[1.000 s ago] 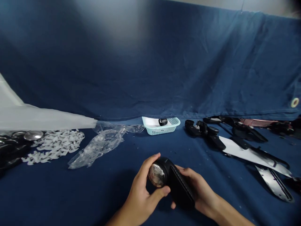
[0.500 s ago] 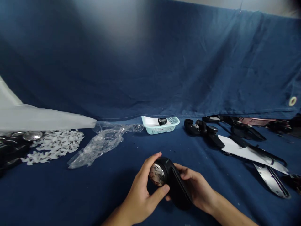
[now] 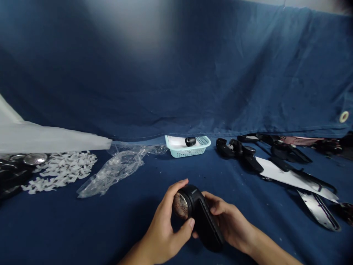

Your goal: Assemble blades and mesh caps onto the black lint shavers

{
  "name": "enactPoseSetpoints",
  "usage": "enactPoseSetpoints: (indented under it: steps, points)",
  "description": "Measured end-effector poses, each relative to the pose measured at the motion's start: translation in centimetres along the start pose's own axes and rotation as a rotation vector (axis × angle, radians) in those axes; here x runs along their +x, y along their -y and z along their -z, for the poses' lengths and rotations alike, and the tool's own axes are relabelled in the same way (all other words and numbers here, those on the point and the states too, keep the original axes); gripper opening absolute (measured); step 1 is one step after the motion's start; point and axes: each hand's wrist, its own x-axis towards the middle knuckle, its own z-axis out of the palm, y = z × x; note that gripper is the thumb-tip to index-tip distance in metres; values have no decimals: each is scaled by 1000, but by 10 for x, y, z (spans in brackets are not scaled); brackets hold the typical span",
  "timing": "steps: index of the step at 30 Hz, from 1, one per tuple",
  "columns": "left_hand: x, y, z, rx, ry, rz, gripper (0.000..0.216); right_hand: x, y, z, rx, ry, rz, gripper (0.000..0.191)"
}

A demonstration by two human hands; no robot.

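Note:
A black fabric shaver with a round, perforated metal head is held between both hands above the blue cloth. My left hand curves around the head end, its thumb and fingers closed on the rim. Around the handle from the right side wraps my right hand, thumb on the edge. The metal head faces left, and the handle slants down to the right. Some right-hand fingers are hidden behind the body.
A pale blue basket holding a black cylindrical part stands ahead. Clear plastic bags, small white parts and black rings with a metal mesh cap lie left. Black shaver bodies and a silver panel lie right.
The fabric shaver has shifted slightly left and turned a little in both hands, its metal head facing more to the left. Both hands keep their grip.

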Motion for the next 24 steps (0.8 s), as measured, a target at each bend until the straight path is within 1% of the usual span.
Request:
enactPoseSetpoints:
  steps: [9,16,24]
  points:
    - [1,1,-4,-9,-2,10,66,-1,-2,-4,-20,-56,23,34]
    - [-1,4,-7,-6,-7,22,67,1,-5,1,-25,-82,18,32]
    - [-2,6,-10,14,-54,-17,66,3,-6,2,-3,-90,16,29]
